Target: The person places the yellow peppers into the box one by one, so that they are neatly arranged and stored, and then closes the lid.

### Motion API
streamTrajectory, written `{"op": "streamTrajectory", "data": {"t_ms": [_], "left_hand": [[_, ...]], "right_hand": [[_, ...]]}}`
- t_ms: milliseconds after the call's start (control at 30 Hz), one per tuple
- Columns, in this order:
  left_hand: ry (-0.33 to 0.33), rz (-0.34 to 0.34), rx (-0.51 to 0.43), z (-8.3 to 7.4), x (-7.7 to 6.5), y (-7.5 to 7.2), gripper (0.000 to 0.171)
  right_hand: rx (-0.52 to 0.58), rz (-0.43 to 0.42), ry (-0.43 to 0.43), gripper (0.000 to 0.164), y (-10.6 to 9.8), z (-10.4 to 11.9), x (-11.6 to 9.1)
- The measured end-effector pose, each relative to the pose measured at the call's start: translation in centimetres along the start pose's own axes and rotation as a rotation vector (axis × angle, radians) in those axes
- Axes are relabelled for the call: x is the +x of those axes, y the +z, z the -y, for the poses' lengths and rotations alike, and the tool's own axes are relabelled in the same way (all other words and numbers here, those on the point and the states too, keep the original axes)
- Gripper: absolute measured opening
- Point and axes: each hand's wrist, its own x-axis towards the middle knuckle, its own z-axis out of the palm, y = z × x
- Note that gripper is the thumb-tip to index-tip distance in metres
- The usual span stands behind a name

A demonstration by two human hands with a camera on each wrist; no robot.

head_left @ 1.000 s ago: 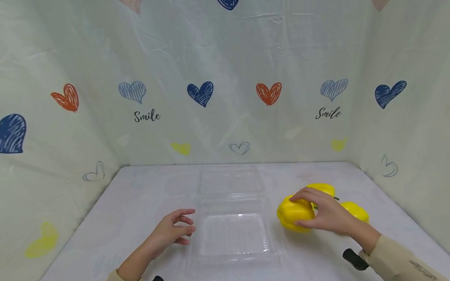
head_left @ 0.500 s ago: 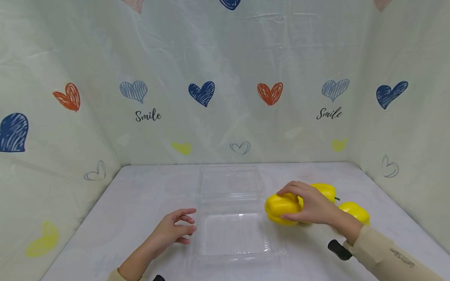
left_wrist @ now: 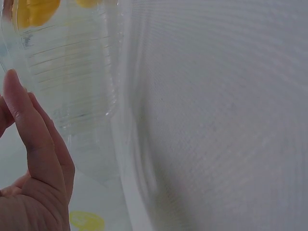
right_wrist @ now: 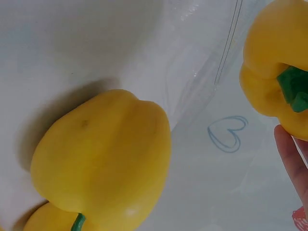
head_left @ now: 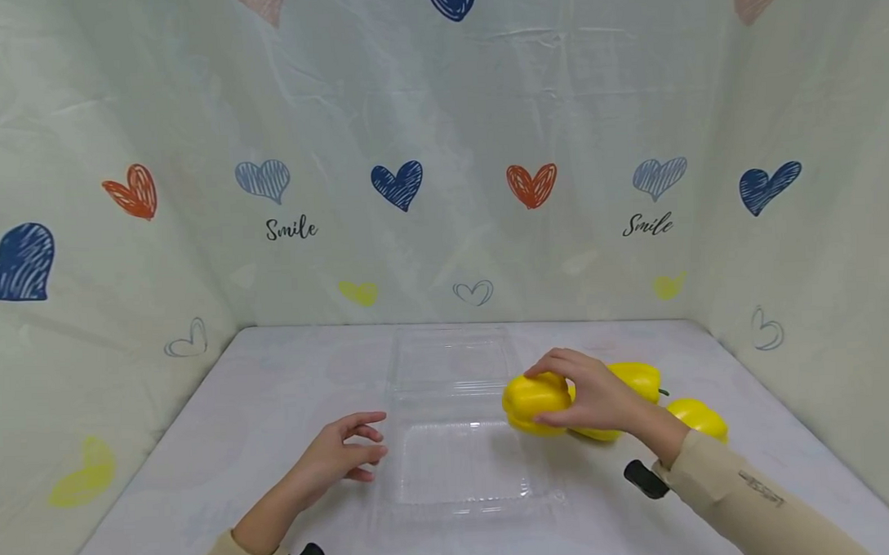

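My right hand [head_left: 591, 391] grips a yellow bell pepper [head_left: 535, 402] between thumb and fingers, raised over the right side of a clear plastic clamshell box [head_left: 463, 505]. In the right wrist view, the green stem of this pepper [right_wrist: 274, 43] faces the camera, with fingertips along its side. The box lies unfolded, its lid [head_left: 453, 359] toward the back. At the left rim of the box, my left hand [head_left: 340, 453] stays with loosely bent fingers and nothing in them. Another yellow pepper [head_left: 599, 435] sits partly hidden below my right hand.
More yellow peppers lie on the right of the white table: one at the back [head_left: 639, 379] with its stem to the right, and one [head_left: 699, 418] partly behind the right forearm. A heart-printed curtain [head_left: 591, 256] encloses the table at the back and sides.
My right hand has carried the pepper leftward and slightly up, from beside the box to over its right side. A pepper behind it has come into view. The left hand has stayed put.
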Motion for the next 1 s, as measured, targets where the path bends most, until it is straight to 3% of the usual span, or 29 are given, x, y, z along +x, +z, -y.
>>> {"op": "streamTrajectory", "data": {"t_ms": [433, 1000], "left_hand": [[-0.006, -0.009, 0.007, 0.0, 0.1, 0.0, 0.058], [0.019, 0.013, -0.017, 0.2, 0.1, 0.0, 0.057]], "right_hand": [[0.049, 0.045, 0.039, 0.043, 0.6, 1.5, 2.6], [0.086, 0.022, -0.055, 0.042, 2.9, 3.0, 7.3]]}}
